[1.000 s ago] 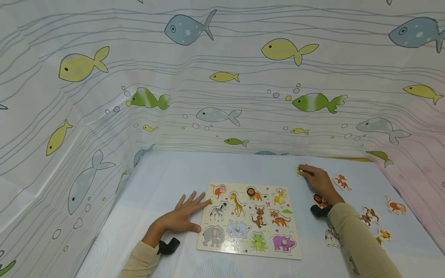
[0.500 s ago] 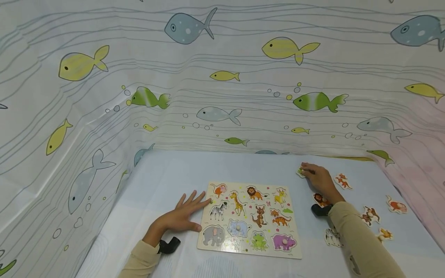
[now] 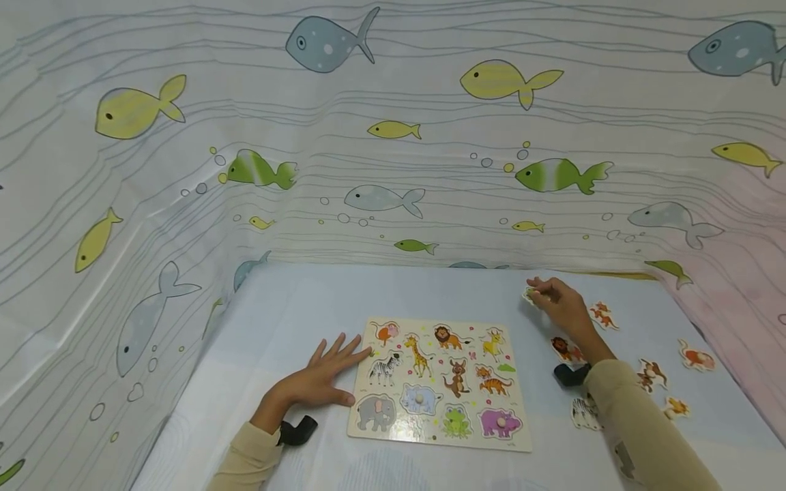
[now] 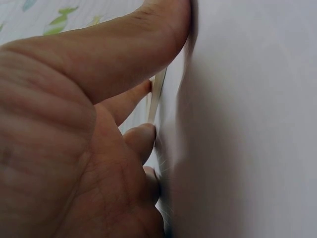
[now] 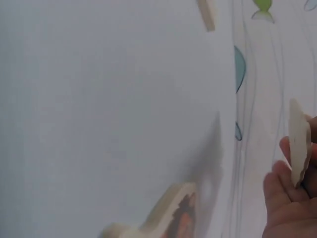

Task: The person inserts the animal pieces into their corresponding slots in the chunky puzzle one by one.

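A wooden animal puzzle board [image 3: 417,429] lies on the table in the head view. My left hand [image 3: 319,377] rests spread at its left edge, thumb and a fingertip against the board. In the left wrist view the left hand [image 4: 114,163] has its fingers extended along the board's edge. At the back right my right hand [image 3: 561,307] pinches a small green puzzle piece [image 3: 529,296], mostly hidden by the fingers. From the right wrist, this puzzle piece [image 5: 299,144] appears edge-on, raised off the table. Knobbed hippo [image 3: 500,423] and rhino [image 3: 420,399] pieces sit in the board.
Loose pieces lie around my right forearm: lion [image 3: 565,349], tiger [image 3: 604,316], monkey [image 3: 696,356], kangaroo [image 3: 651,375], giraffe [image 3: 677,408], zebra [image 3: 585,414], and a grey one [image 3: 623,458] partly under the sleeve. A fish-patterned sheet [image 3: 381,164] walls the table's back and sides.
My right hand has pinched the green piece and lifted it slightly from the table, tilting it. The left hand stays in place. The head view has shifted slightly.
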### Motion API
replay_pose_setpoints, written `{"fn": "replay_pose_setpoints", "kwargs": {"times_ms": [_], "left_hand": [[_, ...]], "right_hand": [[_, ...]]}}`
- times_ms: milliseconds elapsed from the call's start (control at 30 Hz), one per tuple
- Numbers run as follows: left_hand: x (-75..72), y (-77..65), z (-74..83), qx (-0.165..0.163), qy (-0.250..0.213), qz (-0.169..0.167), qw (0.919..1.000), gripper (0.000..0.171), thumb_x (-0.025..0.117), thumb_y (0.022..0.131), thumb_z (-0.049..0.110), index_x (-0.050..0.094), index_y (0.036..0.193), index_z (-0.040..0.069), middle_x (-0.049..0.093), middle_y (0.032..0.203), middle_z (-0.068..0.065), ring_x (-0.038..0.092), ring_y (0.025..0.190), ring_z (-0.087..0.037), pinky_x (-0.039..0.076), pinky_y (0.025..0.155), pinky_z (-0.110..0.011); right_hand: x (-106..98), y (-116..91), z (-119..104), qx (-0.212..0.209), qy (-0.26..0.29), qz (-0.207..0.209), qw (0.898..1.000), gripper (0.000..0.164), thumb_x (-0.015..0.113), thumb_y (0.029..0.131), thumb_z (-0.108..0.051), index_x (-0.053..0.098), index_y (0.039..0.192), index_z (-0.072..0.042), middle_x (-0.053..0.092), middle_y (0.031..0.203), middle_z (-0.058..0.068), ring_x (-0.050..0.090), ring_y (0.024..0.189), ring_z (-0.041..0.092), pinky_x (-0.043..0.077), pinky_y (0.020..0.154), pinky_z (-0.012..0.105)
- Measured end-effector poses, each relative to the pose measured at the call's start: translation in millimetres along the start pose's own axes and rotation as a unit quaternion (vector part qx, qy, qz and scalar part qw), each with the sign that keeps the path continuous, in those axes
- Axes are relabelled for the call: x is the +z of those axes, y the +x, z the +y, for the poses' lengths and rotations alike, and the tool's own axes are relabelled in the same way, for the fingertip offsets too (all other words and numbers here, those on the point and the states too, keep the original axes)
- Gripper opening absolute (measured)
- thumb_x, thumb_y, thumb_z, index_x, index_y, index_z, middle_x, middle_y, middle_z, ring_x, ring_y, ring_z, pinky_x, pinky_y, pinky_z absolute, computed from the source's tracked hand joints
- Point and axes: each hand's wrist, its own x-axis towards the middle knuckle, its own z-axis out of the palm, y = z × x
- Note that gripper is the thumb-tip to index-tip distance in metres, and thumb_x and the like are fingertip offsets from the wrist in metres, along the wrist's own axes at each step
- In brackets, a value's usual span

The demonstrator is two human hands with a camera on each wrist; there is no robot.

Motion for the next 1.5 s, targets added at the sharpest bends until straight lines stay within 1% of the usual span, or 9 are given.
{"fn": "replay_pose_setpoints", "kwargs": {"times_ms": [100,200,267,533,900,1067,1200,1333,1500], "left_hand": [[-0.4,0.5,0.4,-0.003,0.000,-0.002,1.0000,0.096,0.078,0.078,0.041,0.030,0.158,0.018,0.011,0.168,-0.015,-0.005,0.153,-0.047,-0.012,0.119,-0.068],[-0.3,1.2,0.0,-0.003,0.001,-0.003,1.0000,0.096,0.078,0.078,0.041,0.030,0.158,0.019,0.011,0.168,-0.015,-0.005,0.153,-0.047,-0.012,0.119,-0.068],[-0.2,1.6,-0.4,-0.003,0.005,-0.003,1.0000,0.096,0.078,0.078,0.042,0.030,0.158,0.019,0.011,0.168,-0.015,-0.005,0.153,-0.047,-0.012,0.119,-0.068],[-2.1,0.6,1.2,0.000,-0.002,-0.003,1.0000,0.095,0.078,0.079,0.040,0.030,0.158,0.017,0.011,0.168,-0.016,-0.006,0.153,-0.047,-0.013,0.118,-0.068],[-0.1,3.2,-5.9,-0.002,-0.007,-0.003,1.0000,0.096,0.077,0.079,0.044,0.029,0.159,0.021,0.010,0.169,-0.014,-0.007,0.154,-0.046,-0.014,0.119,-0.066],[-1.0,3.3,-5.1,-0.002,-0.010,-0.004,0.9999,0.095,0.077,0.079,0.044,0.030,0.159,0.020,0.010,0.168,-0.015,-0.007,0.154,-0.046,-0.014,0.119,-0.066],[-2.1,3.0,-4.4,0.000,-0.012,-0.005,0.9999,0.096,0.077,0.079,0.042,0.030,0.158,0.019,0.010,0.168,-0.015,-0.007,0.154,-0.046,-0.014,0.119,-0.066],[-1.8,3.0,-4.3,0.003,-0.011,-0.007,0.9999,0.096,0.077,0.079,0.043,0.030,0.158,0.018,0.010,0.168,-0.015,-0.007,0.154,-0.046,-0.014,0.119,-0.066],[-1.5,3.3,-4.8,0.001,-0.012,-0.005,0.9999,0.095,0.077,0.079,0.043,0.030,0.159,0.019,0.010,0.169,-0.014,-0.007,0.154,-0.046,-0.014,0.119,-0.066]], "right_hand": [[-1.5,-8.1,-7.8,-0.004,0.010,-0.008,1.000,0.037,0.063,0.096,-0.043,0.068,0.118,-0.014,0.067,0.134,0.007,0.065,0.113,0.002,0.053,0.081,0.012],[-3.0,-17.2,-18.2,-0.007,0.016,-0.015,1.000,0.039,0.064,0.095,-0.044,0.071,0.121,-0.016,0.066,0.134,0.007,0.058,0.100,-0.018,0.051,0.076,0.009],[-3.5,-23.1,-25.0,-0.015,0.031,-0.020,0.999,0.035,0.065,0.095,-0.040,0.072,0.117,-0.013,0.066,0.135,0.009,0.056,0.100,-0.022,0.053,0.077,0.009],[-1.2,-50.5,-47.9,-0.041,0.095,-0.028,0.994,0.017,0.070,0.093,-0.027,0.068,0.097,-0.011,0.065,0.135,0.011,0.061,0.110,-0.013,0.053,0.081,0.008],[11.2,-94.5,-66.9,-0.044,0.169,-0.010,0.985,0.023,0.068,0.095,-0.019,0.073,0.112,-0.004,0.066,0.136,0.009,0.067,0.108,-0.004,0.058,0.079,0.016],[21.0,-107.8,-68.0,-0.040,0.191,-0.042,0.980,0.027,0.069,0.094,-0.018,0.073,0.114,0.000,0.068,0.132,0.003,0.063,0.117,-0.004,0.056,0.087,0.016],[29.8,-113.8,-65.6,-0.043,0.229,-0.071,0.970,0.027,0.068,0.094,-0.014,0.071,0.115,0.005,0.069,0.131,0.000,0.060,0.123,-0.001,0.055,0.092,0.016],[36.6,-119.7,-63.3,-0.063,0.269,-0.104,0.955,0.028,0.064,0.095,-0.005,0.067,0.118,0.012,0.062,0.140,0.005,0.053,0.132,0.000,0.053,0.097,0.017],[39.9,-126.9,-65.1,-0.098,0.273,-0.154,0.944,0.034,0.063,0.095,-0.001,0.062,0.125,0.013,0.048,0.154,0.011,0.045,0.139,0.000,0.045,0.105,0.014]]}}
